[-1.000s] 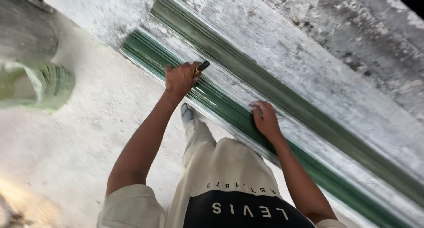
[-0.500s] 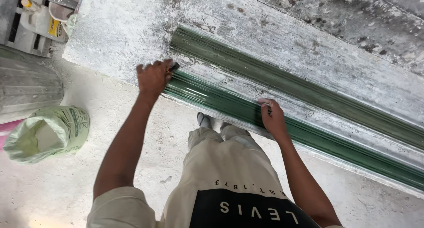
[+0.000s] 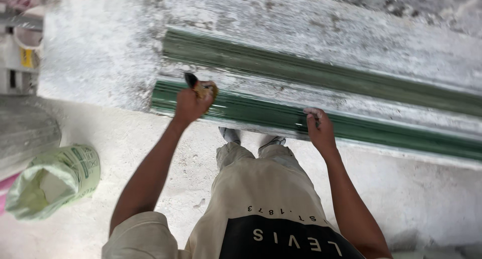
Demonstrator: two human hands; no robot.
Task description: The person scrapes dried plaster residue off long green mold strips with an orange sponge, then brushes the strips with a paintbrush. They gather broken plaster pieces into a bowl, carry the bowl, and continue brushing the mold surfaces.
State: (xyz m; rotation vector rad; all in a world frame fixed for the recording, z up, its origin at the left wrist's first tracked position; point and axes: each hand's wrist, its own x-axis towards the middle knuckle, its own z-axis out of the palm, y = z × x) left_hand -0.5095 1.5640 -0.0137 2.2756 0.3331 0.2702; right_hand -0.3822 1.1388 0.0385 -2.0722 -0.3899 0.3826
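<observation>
Green glass: long stack of green-edged glass strips point(image 3: 351, 126) lies on dusty white stone slab point(image 3: 100, 63), near edge, running L to R.
L hand point(image 3: 193, 103): clenched round small dark-tipped tool w/ yellowish handle point(image 3: 198, 86), over stack's left end.
R hand point(image 3: 319, 128): flat, fingers pressing on stack, mid-length.
Floor: pale green woven sack point(image 3: 55, 181), well left.

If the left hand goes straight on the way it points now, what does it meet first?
Probably the bare dusty strip of the white bench, then the far green stack. The left hand is over the near green stack.
</observation>
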